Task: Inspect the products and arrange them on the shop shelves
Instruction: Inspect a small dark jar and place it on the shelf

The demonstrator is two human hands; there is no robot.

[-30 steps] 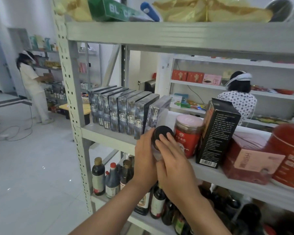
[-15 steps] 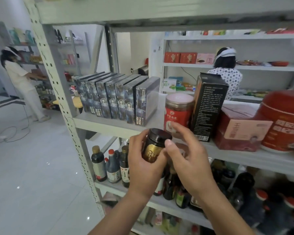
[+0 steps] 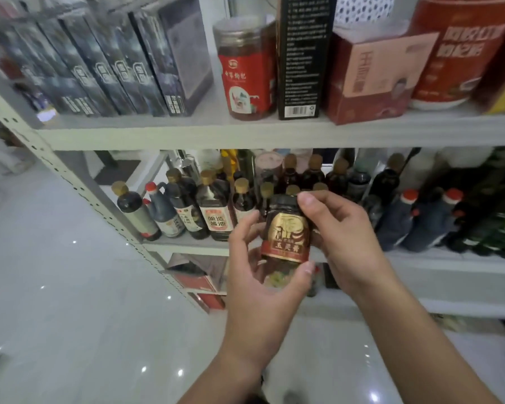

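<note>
A small dark jar (image 3: 286, 228) with a black lid and a gold and red label is upright in front of the lower shelf. My left hand (image 3: 257, 275) cups it from below and the left side. My right hand (image 3: 341, 237) grips its lid and right side. The label faces me. Above, the upper shelf (image 3: 245, 132) holds a row of dark boxes (image 3: 123, 68), a red-labelled plastic jar (image 3: 247, 68), a tall black box (image 3: 302, 56), a red carton (image 3: 370, 74) and a big red tub (image 3: 461, 51).
The lower shelf (image 3: 449, 260) is packed with dark sauce bottles (image 3: 213, 211), right behind the held jar. A perforated upright post (image 3: 79, 182) runs down the shelf's left side. Glossy white floor (image 3: 70, 301) lies to the left and below.
The jar has come off the upper shelf and down in front of the lower shelf, held in both hands. It has turned so its label faces me. My view has tilted downward.
</note>
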